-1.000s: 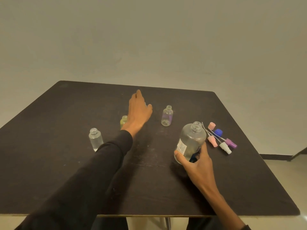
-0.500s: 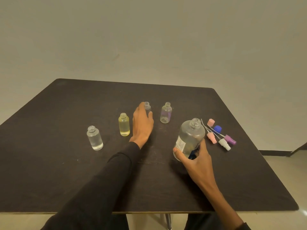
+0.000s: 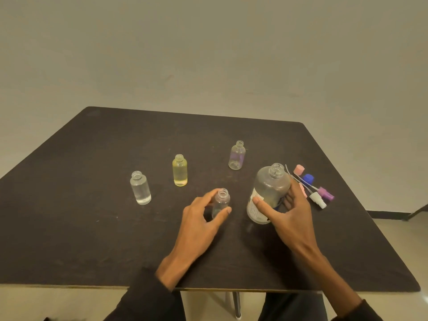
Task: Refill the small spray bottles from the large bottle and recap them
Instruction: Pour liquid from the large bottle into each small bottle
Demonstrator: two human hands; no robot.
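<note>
**Both hands on bottles, caps lying off to the right**

My left hand (image 3: 201,218) is curled round a small clear bottle (image 3: 221,202), thumb on its near right side and fingers wrapping round the far left. The bottle stands upright on the dark table (image 3: 92,239), its neck open and uncapped. I can't tell how much liquid is in it.

My right hand (image 3: 289,216) holds the large bottle (image 3: 268,191) just to the right of the small one. My thumb lies across its label on the near side and my fingers reach round behind it. The large bottle is uncapped as well and leans a little toward the right; it sits close beside the small bottle but does not touch it.

Beyond my left hand, three more small bottles stand upright and open. A yellow bottle (image 3: 179,170) is straight ahead of my left fingers, a clear bottle (image 3: 140,188) with liquid in it stands further left, and a purple-tinted bottle (image 3: 237,155) is ahead, between my two hands and farther out.

Just past my right fingers the spray caps lie in a loose cluster on the table: a pink cap (image 3: 298,169), a blue cap (image 3: 309,178), a purple spray head (image 3: 325,193) and a white spray head (image 3: 317,199), their thin dip tubes pointing back toward the large bottle's neck. Another pink piece is half hidden behind my fingers.
</note>
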